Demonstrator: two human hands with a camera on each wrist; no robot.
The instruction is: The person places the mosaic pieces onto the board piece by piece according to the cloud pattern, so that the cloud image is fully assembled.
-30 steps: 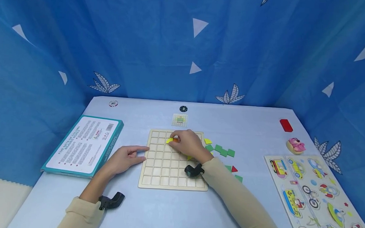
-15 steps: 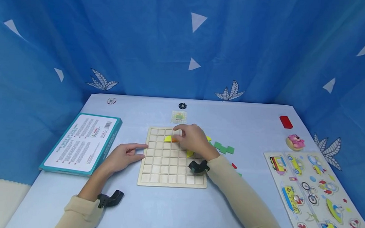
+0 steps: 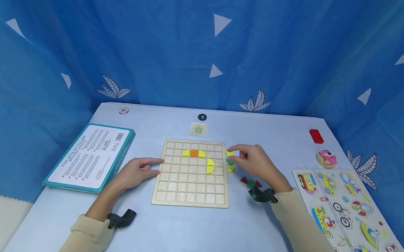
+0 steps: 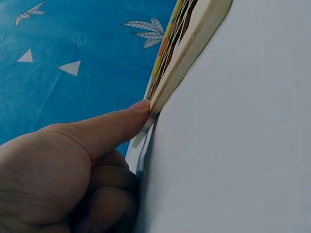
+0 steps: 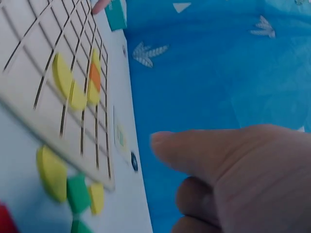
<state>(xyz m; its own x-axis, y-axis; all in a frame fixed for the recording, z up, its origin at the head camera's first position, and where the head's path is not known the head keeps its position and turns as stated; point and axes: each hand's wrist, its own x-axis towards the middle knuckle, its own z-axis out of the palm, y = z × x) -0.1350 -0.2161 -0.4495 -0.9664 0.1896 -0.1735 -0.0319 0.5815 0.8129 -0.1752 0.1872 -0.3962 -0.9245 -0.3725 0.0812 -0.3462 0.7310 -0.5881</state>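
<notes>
A wooden grid board (image 3: 177,187) lies on the table. In its upper rows an orange square (image 3: 194,153) sits between two yellow quarter-circle tiles, and two more yellow tiles (image 3: 210,166) lie stacked lower right. My left hand (image 3: 137,172) rests thumb and forefinger at the board's left edge; the left wrist view shows the thumb against the rim (image 4: 187,60). Just off the right edge, my right hand (image 3: 256,162) reaches over loose yellow tiles (image 3: 231,168) and a green square (image 3: 230,162), thumb and forefinger apart. In the right wrist view, no tile shows at the thumb.
Red triangles (image 3: 243,179) and green tiles (image 3: 251,183) lie near the right wrist. Behind the board is a small pattern card (image 3: 198,129). A boxed set (image 3: 89,158) stands left; a picture puzzle (image 3: 337,207), pink figurine (image 3: 327,158) and red block (image 3: 316,136) are right.
My right hand has let go of the orange square on the board and moved right to the loose tiles, uncovering the tiles on the grid. The left hand stays at the board's edge.
</notes>
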